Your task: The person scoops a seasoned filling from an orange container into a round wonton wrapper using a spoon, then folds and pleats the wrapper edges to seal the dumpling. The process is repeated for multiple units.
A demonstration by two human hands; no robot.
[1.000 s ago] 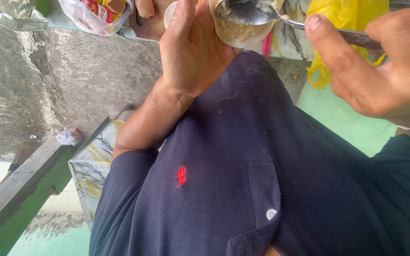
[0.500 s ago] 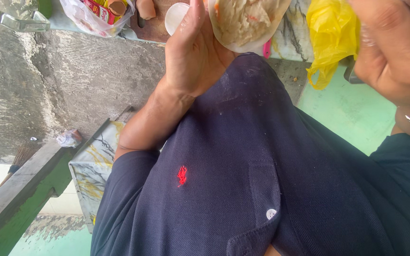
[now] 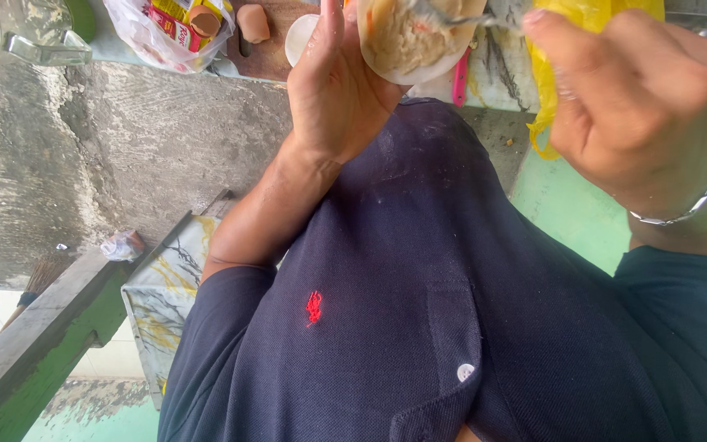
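Observation:
My left hand (image 3: 333,90) is wrapped around a white bowl (image 3: 411,45) filled with a pale beige mash, held up at the top of the view above my dark navy shirt. My right hand (image 3: 632,106), with a metal bracelet at the wrist, grips a metal spoon (image 3: 452,15) whose end reaches into the bowl's food. A yellow plastic bag (image 3: 546,98) hangs just behind the right hand.
A grey concrete counter (image 3: 124,139) carries a clear plastic bag of packets (image 3: 169,29), a glass jug (image 3: 10,33), a small white cup (image 3: 298,37) and a pink-handled tool (image 3: 458,78). A marbled ledge (image 3: 161,295) and green floor (image 3: 566,213) lie below.
The bowl tipped toward the camera, showing its mash. My right hand swung aside and then came back, bringing the spoon into the bowl.

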